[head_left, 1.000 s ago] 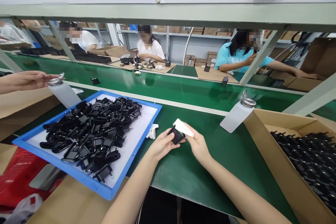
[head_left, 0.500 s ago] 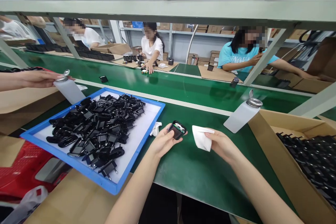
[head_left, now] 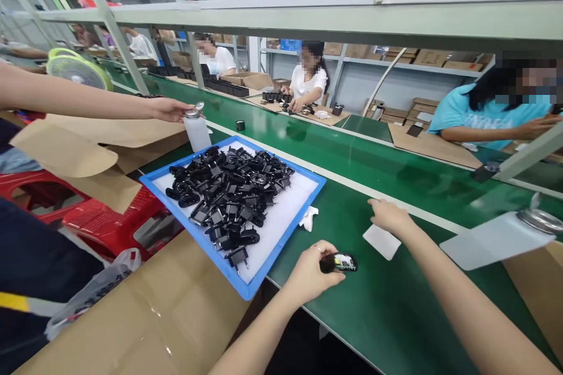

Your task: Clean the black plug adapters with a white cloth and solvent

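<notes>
My left hand [head_left: 314, 272] grips a black plug adapter housing [head_left: 343, 262], its open side showing a green and white circuit board inside. The housing is held above the near edge of the green bench. Over the bench to the right is my right hand [head_left: 389, 215], with fingertips pointing left and partly curled, and no object visible between them. A folded white wipe [head_left: 382, 241] appears flat just below that hand; its upper edge is hidden by the hand. Left of the hands, a blue-rimmed tray [head_left: 259, 274] bears a heap of black plug adapters [head_left: 229, 187].
A white dispenser bottle [head_left: 497, 240] stands at the right by a cardboard box. Another bottle [head_left: 197, 132] is under a co-worker's hand [head_left: 173, 110] at left. Crumpled white tissue [head_left: 309, 218] lies by the tray. A belt [head_left: 373, 155] and seated co-workers are beyond; a shelf beam crosses above.
The view has turned left. My right hand has come off the wipe, which now looks flat beneath it. My left hand still holds the housing, now tilted differently and closer to me.
</notes>
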`<state>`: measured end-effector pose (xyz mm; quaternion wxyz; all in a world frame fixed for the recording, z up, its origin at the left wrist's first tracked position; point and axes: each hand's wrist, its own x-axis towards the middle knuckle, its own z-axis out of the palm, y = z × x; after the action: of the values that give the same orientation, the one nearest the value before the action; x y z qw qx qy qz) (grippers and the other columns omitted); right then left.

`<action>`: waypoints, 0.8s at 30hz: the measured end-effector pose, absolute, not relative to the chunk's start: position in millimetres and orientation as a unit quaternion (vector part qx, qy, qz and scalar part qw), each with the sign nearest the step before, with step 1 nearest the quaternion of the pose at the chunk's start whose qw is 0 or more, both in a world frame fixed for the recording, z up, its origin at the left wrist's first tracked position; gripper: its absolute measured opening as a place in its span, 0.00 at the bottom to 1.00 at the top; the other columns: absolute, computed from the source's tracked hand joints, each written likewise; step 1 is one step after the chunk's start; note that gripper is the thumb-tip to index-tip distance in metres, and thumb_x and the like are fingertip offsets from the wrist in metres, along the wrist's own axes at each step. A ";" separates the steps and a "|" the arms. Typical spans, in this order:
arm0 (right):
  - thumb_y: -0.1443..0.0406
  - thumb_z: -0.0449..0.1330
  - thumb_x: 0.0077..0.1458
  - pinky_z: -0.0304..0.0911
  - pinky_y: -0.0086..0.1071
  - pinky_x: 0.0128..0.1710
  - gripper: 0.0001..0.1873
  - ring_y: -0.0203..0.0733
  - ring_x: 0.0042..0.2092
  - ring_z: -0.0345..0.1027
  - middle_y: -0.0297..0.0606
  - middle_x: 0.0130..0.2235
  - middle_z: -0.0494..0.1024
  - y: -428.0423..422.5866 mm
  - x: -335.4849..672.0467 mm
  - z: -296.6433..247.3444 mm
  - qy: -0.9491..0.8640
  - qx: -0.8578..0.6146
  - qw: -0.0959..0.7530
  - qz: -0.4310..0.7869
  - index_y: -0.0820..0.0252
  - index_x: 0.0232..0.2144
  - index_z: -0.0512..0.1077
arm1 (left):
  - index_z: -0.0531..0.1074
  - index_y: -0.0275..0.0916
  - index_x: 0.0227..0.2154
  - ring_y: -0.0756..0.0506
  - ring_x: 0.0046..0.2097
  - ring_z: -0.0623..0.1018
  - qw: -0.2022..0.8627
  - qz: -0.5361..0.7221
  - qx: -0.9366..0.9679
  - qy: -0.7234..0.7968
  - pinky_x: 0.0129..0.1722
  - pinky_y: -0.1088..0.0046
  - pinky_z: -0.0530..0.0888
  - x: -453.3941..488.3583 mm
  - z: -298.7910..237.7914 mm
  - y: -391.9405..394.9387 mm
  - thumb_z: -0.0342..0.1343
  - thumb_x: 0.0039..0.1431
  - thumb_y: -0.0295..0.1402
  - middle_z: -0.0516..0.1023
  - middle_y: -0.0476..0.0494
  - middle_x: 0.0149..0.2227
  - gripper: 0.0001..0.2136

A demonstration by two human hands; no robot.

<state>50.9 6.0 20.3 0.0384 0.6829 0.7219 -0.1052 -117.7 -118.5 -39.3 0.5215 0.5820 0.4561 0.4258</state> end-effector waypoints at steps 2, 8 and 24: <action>0.75 0.50 0.46 0.49 0.39 0.45 0.20 0.47 0.48 0.50 0.43 0.47 0.58 12.2 15.2 21.0 0.774 0.627 -0.001 -0.085 0.64 0.44 0.60 | 0.64 0.38 0.29 0.49 0.33 0.67 0.464 0.396 0.623 0.490 0.33 0.73 0.63 -115.7 -41.8 -120.4 0.57 0.36 0.28 0.67 0.49 0.30 0.12; 0.72 0.54 0.46 0.50 0.35 0.45 0.19 0.43 0.45 0.52 0.42 0.44 0.60 32.0 -96.2 8.3 0.926 0.330 -0.166 -0.077 0.64 0.44 0.60 | 0.66 0.41 0.32 0.48 0.35 0.66 0.449 0.347 0.647 0.510 0.36 0.72 0.63 -116.8 -45.8 -121.9 0.57 0.36 0.30 0.66 0.47 0.33 0.15; 0.72 0.49 0.50 0.62 0.30 0.31 0.04 0.39 0.35 0.64 0.42 0.36 0.66 31.9 -97.8 2.0 0.780 0.372 -0.321 -0.388 0.64 0.31 0.60 | 0.66 0.40 0.32 0.46 0.38 0.65 0.402 0.363 0.676 0.500 0.38 0.71 0.62 -117.1 -43.7 -121.0 0.58 0.36 0.29 0.69 0.48 0.34 0.15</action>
<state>-97.8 31.9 2.0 -0.3206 0.3720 0.7800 -0.3880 -117.1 -121.0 -43.7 0.4018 0.6759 0.5003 0.3626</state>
